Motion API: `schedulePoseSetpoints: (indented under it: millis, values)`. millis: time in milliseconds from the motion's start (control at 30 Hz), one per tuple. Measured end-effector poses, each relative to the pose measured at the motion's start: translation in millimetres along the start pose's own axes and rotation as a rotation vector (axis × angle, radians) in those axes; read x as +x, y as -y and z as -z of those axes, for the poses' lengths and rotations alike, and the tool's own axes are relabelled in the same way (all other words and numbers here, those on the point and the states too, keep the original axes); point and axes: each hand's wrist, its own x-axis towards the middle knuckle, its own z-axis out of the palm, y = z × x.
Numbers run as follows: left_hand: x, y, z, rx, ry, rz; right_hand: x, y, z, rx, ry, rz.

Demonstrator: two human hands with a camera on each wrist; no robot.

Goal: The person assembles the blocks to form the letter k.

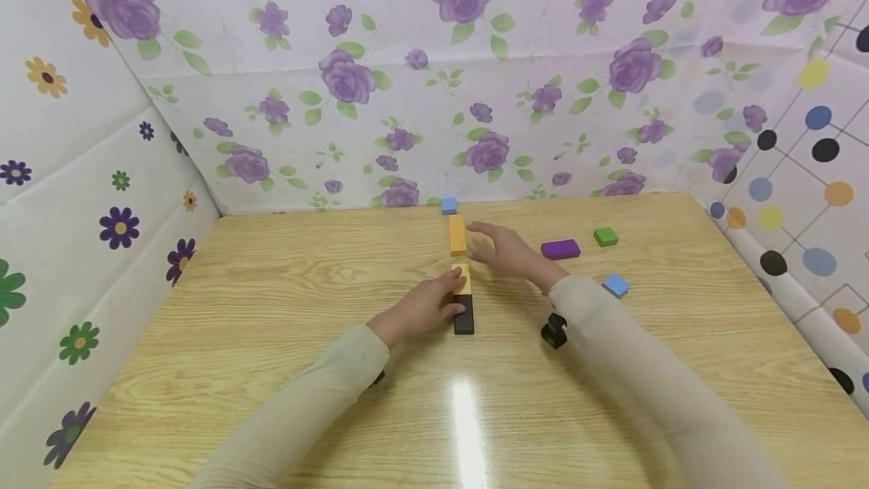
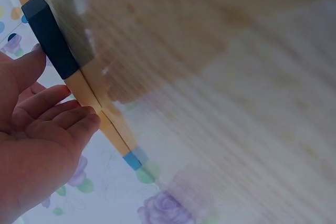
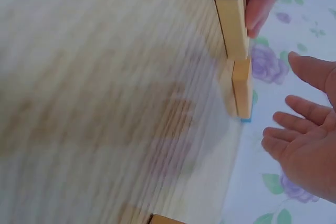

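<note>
We note a sheet-walled booth (image 1: 577,13): wood-grain surface (image 1: 271,270) under left grip (image 1: 419,306); rose-print sheet (image 1: 285,134) beyond it, daisy-print sheet (image 1: 61,210) left of it; dotted sheet (image 1: 808,179) past right grip (image 1: 511,252).

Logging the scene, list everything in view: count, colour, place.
blue blocks: 2, blue, central row's far end, right side
orange block: 1, orange, second in row
yellow block: 1, yellow, third in row
black block: 1, black, row's near end
purple block: 1, purple, right of row
green block: 1, green, right of purple block
orange edge: 1, orange, bottom of right wrist view
table: 1, wood-brown, under blocks
cloths: 3, patterned white, back, left, right
wrist fittings: 2, black, at wrists
sleeves: 2, beige, forearms
left grip: 1, bare, at yellow and black blocks
right grip: 1, bare, beside orange block
</note>
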Motion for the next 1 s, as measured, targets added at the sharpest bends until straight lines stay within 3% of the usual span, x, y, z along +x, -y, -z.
schedulePoseSetpoints:
  millis: [300,533,1000]
  values:
    - [-2.2,-1.3,1.4,-0.002,0.003,0.001,21,-12,6.2,0.028,0.02,0.031]
    - [-5.0,-2.0,1.5,-0.01,0.017,-0.004,33,-15,5.7,0.073,0.085,-0.039]
    - [-3.4,1.7,-0.2,-0.008,0.001,-0.007,51,-19,3.1,0.035,0.151,-0.099]
